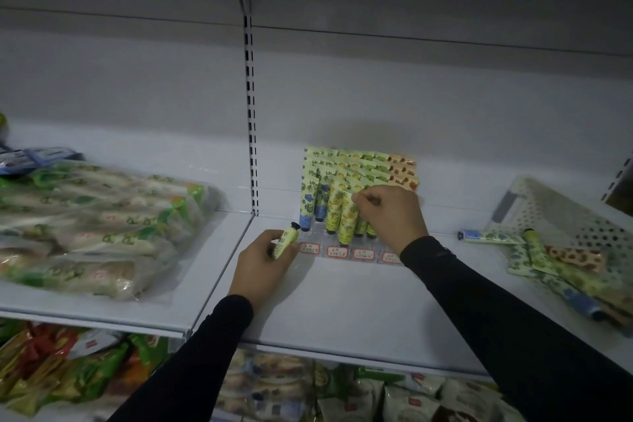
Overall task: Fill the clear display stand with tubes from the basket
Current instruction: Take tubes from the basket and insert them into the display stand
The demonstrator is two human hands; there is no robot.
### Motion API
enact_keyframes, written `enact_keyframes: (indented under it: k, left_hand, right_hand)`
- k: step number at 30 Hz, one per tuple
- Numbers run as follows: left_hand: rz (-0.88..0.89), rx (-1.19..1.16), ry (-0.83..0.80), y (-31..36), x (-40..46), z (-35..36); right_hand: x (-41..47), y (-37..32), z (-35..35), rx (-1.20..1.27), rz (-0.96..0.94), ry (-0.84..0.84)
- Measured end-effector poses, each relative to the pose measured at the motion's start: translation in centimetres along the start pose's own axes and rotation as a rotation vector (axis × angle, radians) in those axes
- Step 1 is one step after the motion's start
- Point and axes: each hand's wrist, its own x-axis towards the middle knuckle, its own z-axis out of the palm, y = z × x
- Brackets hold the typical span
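- I see the stand (pixel 346 216) nearly full of tubes.
- The basket (pixel 561 216) holds more tubes.
- My left hand (pixel 263 264) grips a yellow tube (pixel 286 240).
- My right hand (pixel 390 216) seems to pinch a standing tube, hiding the front rows.

Clear bags of green-and-white packaged goods (pixel 99 226) lie heaped on the white shelf (pixel 342 301) at left, with a blue-and-white packet (pixel 37 156) behind them. A slotted upright (pixel 251 120) divides the back panel. Colourful snack packs (pixel 68 373) fill the lower shelf.

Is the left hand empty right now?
No, the left hand holds a yellow tube with a black cap, just left of the display stand.
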Motion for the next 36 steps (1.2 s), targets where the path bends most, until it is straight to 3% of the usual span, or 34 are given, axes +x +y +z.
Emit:
enact_keyframes:
  k: [9,25,36]
  left_hand:
    - [0.0,-0.02,0.0,-0.5,0.1,0.1]
    - [-0.001,-0.04,-0.014,-0.3,0.0,0.0]
    - [0.005,0.012,-0.002,-0.1,-0.2,0.1]
  right_hand:
    - [0.4,0.1,-0.1,0.019,0.016,-0.014]
    - [1.1,-0.1,-0.1,-0.157,-0.032,0.0]
    - [0.7,-0.1,-0.5,-0.106,-0.008,-0.049]
